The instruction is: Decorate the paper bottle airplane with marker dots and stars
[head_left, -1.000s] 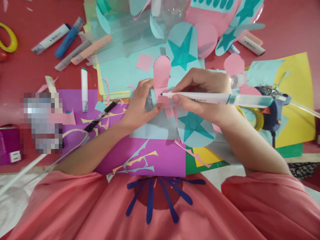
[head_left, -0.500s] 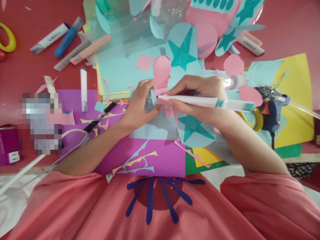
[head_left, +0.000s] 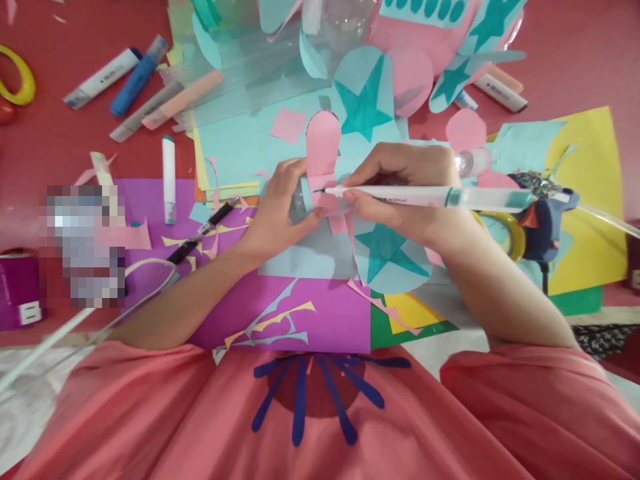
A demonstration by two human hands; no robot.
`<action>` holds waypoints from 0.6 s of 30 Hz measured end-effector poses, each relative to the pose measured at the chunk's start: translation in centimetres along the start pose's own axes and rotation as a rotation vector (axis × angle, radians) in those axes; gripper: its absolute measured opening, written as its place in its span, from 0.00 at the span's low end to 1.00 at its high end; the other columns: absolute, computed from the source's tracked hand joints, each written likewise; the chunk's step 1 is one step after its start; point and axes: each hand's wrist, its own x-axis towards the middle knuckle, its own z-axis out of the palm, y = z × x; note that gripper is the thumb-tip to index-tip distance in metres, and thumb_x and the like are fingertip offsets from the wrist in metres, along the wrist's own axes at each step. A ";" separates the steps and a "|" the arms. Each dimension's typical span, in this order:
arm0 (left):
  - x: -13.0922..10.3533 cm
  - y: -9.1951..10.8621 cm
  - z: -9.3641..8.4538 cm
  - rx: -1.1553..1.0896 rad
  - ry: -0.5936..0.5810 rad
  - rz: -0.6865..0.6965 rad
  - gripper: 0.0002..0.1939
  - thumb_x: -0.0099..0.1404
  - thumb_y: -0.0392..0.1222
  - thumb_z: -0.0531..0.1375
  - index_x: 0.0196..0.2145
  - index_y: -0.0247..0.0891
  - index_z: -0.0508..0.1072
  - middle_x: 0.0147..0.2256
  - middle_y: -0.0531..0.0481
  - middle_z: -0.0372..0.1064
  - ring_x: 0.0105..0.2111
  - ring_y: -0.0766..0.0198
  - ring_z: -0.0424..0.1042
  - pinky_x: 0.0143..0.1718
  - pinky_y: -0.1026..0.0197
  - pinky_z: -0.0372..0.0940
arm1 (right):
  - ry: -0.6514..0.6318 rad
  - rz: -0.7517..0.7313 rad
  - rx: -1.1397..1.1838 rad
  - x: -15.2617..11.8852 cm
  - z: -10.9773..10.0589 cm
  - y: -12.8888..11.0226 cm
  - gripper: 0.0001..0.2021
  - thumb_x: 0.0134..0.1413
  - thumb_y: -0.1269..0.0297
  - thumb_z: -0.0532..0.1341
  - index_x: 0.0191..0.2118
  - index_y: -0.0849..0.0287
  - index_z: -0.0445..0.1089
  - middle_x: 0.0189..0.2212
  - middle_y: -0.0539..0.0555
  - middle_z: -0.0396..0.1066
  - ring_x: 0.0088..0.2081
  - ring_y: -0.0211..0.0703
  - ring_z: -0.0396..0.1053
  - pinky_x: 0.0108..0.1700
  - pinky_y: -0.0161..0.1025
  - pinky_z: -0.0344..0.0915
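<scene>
My left hand is closed around a small piece with a clear side and pink paper on it. From it a pink paper strip with a rounded end stands up. My right hand grips a white marker with a teal band, its tip pointing left at the pink paper's lower part. A short dark mark shows by the tip; whether tip and paper touch, I cannot tell. Beneath both hands lies light blue paper, with a teal star cutout below the right hand.
Several markers, among them a blue one, lie at upper left. A black pen rests on purple paper. At right are a dark blue glue gun and yellow paper. A pink and blue decorated object stands at the back.
My right hand and the marker have shifted slightly right, and a short dark line now shows on the pink paper. My left hand stays in place.
</scene>
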 end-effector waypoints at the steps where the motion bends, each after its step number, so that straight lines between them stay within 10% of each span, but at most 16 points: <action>1: 0.0 0.1 0.0 0.006 0.001 -0.002 0.25 0.75 0.63 0.51 0.61 0.50 0.55 0.57 0.44 0.65 0.59 0.52 0.68 0.58 0.46 0.70 | 0.002 -0.003 -0.017 0.0 0.0 0.1 0.14 0.57 0.55 0.68 0.26 0.54 0.69 0.19 0.46 0.71 0.21 0.36 0.67 0.23 0.35 0.64; 18: 0.1 -0.3 0.1 0.005 0.009 0.069 0.25 0.75 0.61 0.52 0.62 0.48 0.54 0.57 0.41 0.65 0.57 0.51 0.69 0.55 0.42 0.72 | 0.143 -0.138 -0.176 0.0 -0.3 0.6 0.11 0.50 0.69 0.63 0.21 0.53 0.63 0.17 0.46 0.65 0.20 0.36 0.60 0.21 0.38 0.57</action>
